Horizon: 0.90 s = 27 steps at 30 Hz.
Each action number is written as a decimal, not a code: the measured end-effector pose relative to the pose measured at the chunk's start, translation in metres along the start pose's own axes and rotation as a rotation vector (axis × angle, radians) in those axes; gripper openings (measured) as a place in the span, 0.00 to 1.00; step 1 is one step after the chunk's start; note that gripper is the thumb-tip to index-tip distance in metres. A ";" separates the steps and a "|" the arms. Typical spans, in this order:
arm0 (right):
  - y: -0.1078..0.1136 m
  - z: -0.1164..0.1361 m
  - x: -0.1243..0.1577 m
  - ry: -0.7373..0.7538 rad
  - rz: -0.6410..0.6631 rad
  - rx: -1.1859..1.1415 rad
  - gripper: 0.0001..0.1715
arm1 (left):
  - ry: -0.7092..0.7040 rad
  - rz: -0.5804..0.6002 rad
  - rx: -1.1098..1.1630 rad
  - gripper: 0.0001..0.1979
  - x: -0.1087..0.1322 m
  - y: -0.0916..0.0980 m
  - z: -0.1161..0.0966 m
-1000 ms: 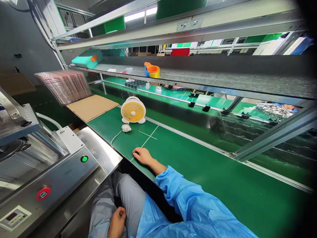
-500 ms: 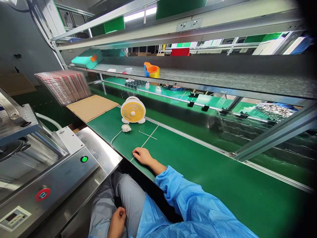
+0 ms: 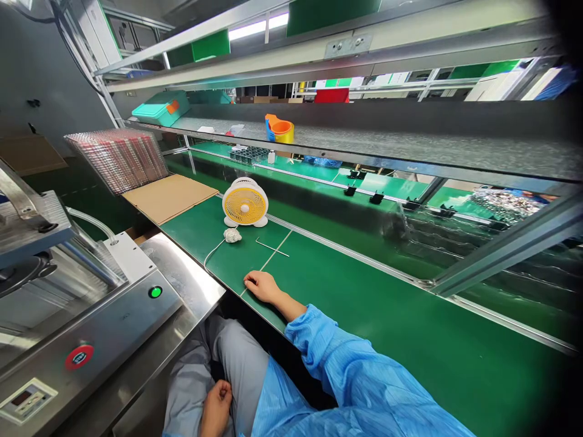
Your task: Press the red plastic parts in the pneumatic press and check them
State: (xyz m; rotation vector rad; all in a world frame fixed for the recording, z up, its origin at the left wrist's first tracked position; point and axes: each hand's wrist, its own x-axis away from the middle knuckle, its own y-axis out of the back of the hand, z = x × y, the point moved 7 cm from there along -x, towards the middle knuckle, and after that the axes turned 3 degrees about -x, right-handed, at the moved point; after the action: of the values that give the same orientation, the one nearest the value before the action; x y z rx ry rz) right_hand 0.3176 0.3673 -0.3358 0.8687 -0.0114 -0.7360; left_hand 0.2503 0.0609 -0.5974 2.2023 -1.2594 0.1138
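right hand (image 3: 262, 285) flat on bench (image 3: 364, 303) | left hand (image 3: 217, 405) curled on lap (image 3: 237, 358) | 1 fan (image 3: 245, 203)

Green bench (image 3: 364, 303), yellow fan (image 3: 245, 205), cardboard sheet (image 3: 169, 195), white cable (image 3: 212, 251), right hand (image 3: 262, 285) resting

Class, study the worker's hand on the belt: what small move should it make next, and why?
Probably slide the right hand forward to the white cord. The hand lies open and empty on the belt, the cord curves just ahead of it, and the fan stands beyond.
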 end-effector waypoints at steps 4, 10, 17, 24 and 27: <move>0.000 -0.001 0.000 -0.009 0.004 0.000 0.06 | -0.008 0.008 0.013 0.13 -0.001 -0.002 0.003; 0.000 0.001 0.000 -0.005 0.003 -0.003 0.07 | 0.001 0.007 0.009 0.12 -0.004 -0.003 0.008; 0.000 0.001 0.000 -0.018 0.010 0.003 0.07 | 0.009 0.008 0.022 0.12 -0.003 -0.003 0.005; 0.000 0.000 0.000 -0.016 0.016 0.001 0.07 | 0.003 0.016 0.006 0.14 -0.001 -0.001 0.002; 0.000 0.000 0.000 -0.016 0.017 0.000 0.07 | 0.018 0.009 -0.017 0.14 0.000 0.001 -0.002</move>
State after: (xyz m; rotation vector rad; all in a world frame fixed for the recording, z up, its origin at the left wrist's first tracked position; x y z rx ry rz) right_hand 0.3176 0.3674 -0.3365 0.8624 -0.0325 -0.7273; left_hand 0.2502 0.0614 -0.5950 2.1766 -1.2563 0.1250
